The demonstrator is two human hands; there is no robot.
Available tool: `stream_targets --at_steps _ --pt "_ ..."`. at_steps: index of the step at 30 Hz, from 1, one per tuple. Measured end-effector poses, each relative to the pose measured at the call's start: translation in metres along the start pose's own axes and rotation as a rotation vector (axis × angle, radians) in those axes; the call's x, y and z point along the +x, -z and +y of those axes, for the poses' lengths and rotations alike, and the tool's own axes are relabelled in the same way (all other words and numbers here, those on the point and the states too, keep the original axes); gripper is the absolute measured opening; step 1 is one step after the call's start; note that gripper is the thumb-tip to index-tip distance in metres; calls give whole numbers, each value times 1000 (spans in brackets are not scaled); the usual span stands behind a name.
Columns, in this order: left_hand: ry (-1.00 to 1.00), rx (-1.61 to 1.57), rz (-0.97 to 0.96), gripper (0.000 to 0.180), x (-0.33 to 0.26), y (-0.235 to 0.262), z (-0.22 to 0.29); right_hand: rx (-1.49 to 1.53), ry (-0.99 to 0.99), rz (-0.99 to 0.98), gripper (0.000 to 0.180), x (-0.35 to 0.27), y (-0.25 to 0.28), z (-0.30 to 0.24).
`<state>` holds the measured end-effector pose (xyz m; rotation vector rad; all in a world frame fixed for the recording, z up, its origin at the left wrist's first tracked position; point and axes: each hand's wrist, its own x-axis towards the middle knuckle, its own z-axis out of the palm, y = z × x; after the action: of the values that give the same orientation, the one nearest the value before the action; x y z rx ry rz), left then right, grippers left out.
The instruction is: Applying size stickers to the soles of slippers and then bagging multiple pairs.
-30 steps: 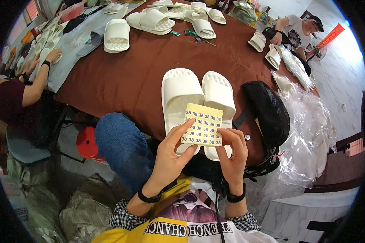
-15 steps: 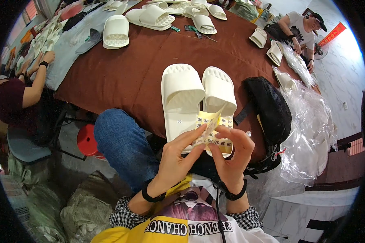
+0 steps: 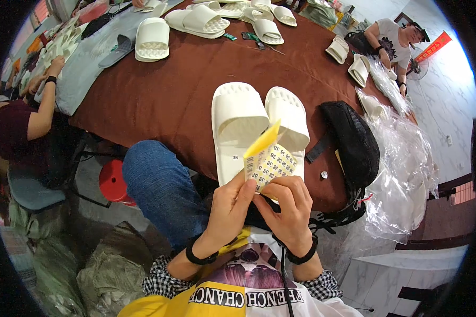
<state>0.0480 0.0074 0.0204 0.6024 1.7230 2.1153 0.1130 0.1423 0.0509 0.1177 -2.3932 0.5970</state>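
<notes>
A folded yellow-backed sheet of small printed size stickers (image 3: 274,165) is held up in front of me. My left hand (image 3: 228,208) pinches its lower left part between thumb and fingers. With its fingers curled, my right hand (image 3: 290,211) grips the lower edge of the sheet. Just beyond lie two white slippers side by side, toes away from me. The left slipper (image 3: 240,113) has a small printed label on its insole. The sheet and my right hand partly cover the right slipper (image 3: 290,120).
A black mesh bag (image 3: 351,142) lies right of the slippers, beside crumpled clear plastic (image 3: 399,174). More white slippers (image 3: 195,21) lie at the far side of the brown-covered table (image 3: 158,100). Co-workers sit at left and far right. A red stool (image 3: 112,181) stands at lower left.
The sheet has been turned and folded up, so its yellow back shows at the top. My right hand has moved down and left, its fingers more curled.
</notes>
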Motion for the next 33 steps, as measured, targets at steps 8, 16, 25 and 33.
stream_targets --at_steps 8,16,25,33 --pt "-50 72 -15 36 1 2 -2 76 -49 12 26 2 -1 1" --pt "-83 85 -27 30 4 0 0 8 -34 9 24 1 -1 2" --pt "-71 132 -17 35 2 1 -2 -14 18 -17 26 2 0 3" --pt "-111 129 -82 43 6 0 4 84 -132 34 21 -2 -1 4"
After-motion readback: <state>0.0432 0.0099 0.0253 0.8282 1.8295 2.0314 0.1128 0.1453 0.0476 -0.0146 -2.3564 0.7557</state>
